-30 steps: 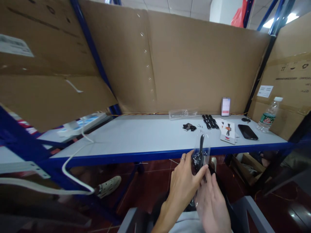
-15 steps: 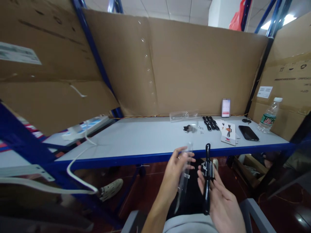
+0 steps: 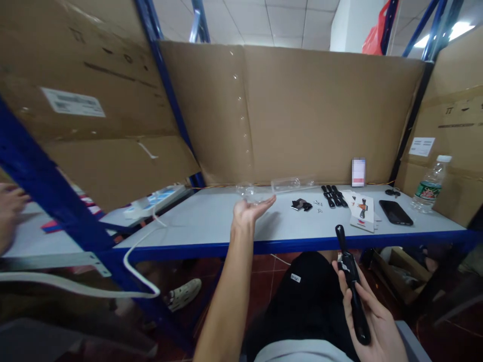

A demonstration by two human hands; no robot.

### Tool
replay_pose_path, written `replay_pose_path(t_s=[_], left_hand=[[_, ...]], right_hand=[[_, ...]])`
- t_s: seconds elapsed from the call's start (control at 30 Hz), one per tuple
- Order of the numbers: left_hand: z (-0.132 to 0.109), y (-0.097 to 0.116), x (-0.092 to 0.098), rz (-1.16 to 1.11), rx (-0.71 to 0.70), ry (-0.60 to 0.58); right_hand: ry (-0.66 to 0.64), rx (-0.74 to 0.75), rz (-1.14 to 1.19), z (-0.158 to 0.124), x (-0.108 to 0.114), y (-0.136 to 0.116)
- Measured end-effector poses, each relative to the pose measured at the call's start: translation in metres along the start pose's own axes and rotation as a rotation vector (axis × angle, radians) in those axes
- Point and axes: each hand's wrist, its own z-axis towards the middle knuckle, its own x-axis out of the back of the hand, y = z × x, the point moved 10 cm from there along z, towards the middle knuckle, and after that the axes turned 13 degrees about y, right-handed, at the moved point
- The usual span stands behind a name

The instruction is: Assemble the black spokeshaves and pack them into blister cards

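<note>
Stretched out over the shelf, my left hand (image 3: 249, 210) is open, palm up, beside a clear plastic package (image 3: 247, 191) just above its fingers. My right hand (image 3: 372, 306) holds a long black two-handled tool (image 3: 351, 281) below the shelf's front edge, near my lap. Several black handled tools (image 3: 334, 196) lie in a row at the back of the shelf. Left of them are small silver parts (image 3: 319, 207) and a dark bundle of small parts (image 3: 301, 204). Another clear plastic tray (image 3: 292, 184) rests against the cardboard.
Printed cards (image 3: 362, 211), a black phone (image 3: 395, 212), keys (image 3: 392, 192) and a water bottle (image 3: 430, 186) are at the right. An upright phone (image 3: 358, 172) leans at the back. A power strip (image 3: 156, 201) and white cable lie left. Another person's hand (image 3: 11, 203) shows far left.
My left hand has moved from near my lap up over the shelf, and the clear plastic has left its fingers. My right hand with the black tool has shifted right as the view turned.
</note>
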Motion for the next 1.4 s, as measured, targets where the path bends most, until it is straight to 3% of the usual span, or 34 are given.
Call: replay_pose_path(t_s=[0.03, 0.07, 0.13, 0.23, 0.33, 0.47, 0.6, 0.67, 0.77, 0.83, 0.93, 1.03, 1.2, 1.3, 1.4], left_hand=[[-0.005, -0.014, 0.005, -0.017, 0.088, 0.035], [-0.015, -0.026, 0.007, -0.029, 0.135, -0.001], [-0.041, -0.046, 0.021, 0.020, 0.104, -0.053], [-0.078, -0.056, 0.042, 0.172, -0.191, -0.093], [-0.109, -0.070, 0.031, 0.460, -0.451, -0.284], [-0.121, -0.091, 0.027, 0.775, -0.588, -0.390], [-0.117, -0.109, 0.039, 0.882, -0.520, -0.432], [-0.116, -0.105, 0.046, 0.848, -0.546, -0.377], [-0.126, -0.068, 0.054, 0.742, -0.798, -0.191], [-0.138, -0.056, 0.048, 0.784, -0.901, -0.225], [-0.146, -0.075, 0.033, 1.000, -0.805, -0.523], [-0.147, -0.107, 0.037, 1.205, -0.678, -0.734], [-0.151, -0.146, 0.049, 1.485, -0.656, -0.903], [-0.154, -0.164, 0.055, 1.649, -0.587, -1.004], [-0.151, -0.169, 0.054, 1.667, -0.576, -0.995]], right_hand=[[0.013, 0.001, 0.000, -0.001, -0.001, 0.002], [0.034, 0.006, 0.000, -0.001, -0.002, 0.004], [0.092, 0.027, -0.009, -0.003, -0.003, 0.008], [0.153, 0.090, -0.081, -0.005, -0.007, 0.011], [0.126, 0.252, -0.229, -0.005, -0.016, 0.007], [0.089, 0.412, -0.441, -0.004, -0.025, 0.004], [0.080, 0.462, -0.630, -0.003, -0.029, 0.001], [0.047, 0.442, -0.711, -0.001, -0.030, 0.002], [-0.016, 0.408, -0.873, 0.001, -0.027, 0.002], [-0.030, 0.448, -1.016, -0.001, -0.023, -0.004], [-0.032, 0.577, -1.255, -0.011, -0.022, -0.018], [-0.076, 0.628, -1.411, -0.019, -0.023, -0.024], [-0.145, 0.609, -1.523, -0.024, -0.022, -0.030], [-0.201, 0.517, -1.539, -0.024, -0.024, -0.030], [-0.174, 0.579, -1.394, -0.031, -0.038, -0.047]])
